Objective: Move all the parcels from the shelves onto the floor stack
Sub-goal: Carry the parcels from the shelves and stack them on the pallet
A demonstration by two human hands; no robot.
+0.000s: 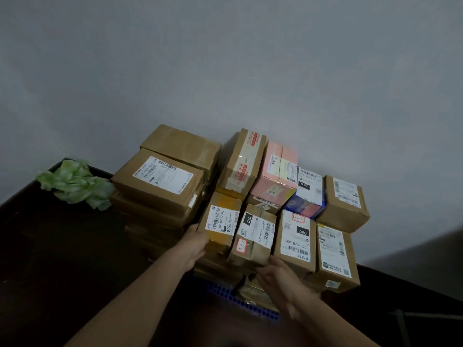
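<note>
**A:** Bare grey wall (225, 58) behind, dark floor (62, 246) below, and the floor stack (160, 181) piled against that wall on what looks like a blue perforated base (225, 294). Which step are we on?

**B:** We judge we're seating the small 010 parcel (253, 236) in the front row. It sits tilted between the yellow-taped parcel (220, 221) and the 060 parcel (295, 236).

**A:** How do we do that well?

**B:** We square it flat against its neighbours and brace the row from the side, so nothing slides off the front edge. We let go only once it rests level.

**A:** And our hands?

**B:** Both forearms reach in from below. Our left hand (198, 244) lies flat against the yellow-taped parcel's left side, its grip wide and holding nothing. Our right hand (275, 274) is palm down, fingers stretched to the 010 parcel's lower front edge. It's slightly blurred, but that grip looks wide too, touching rather than clasping.
</note>
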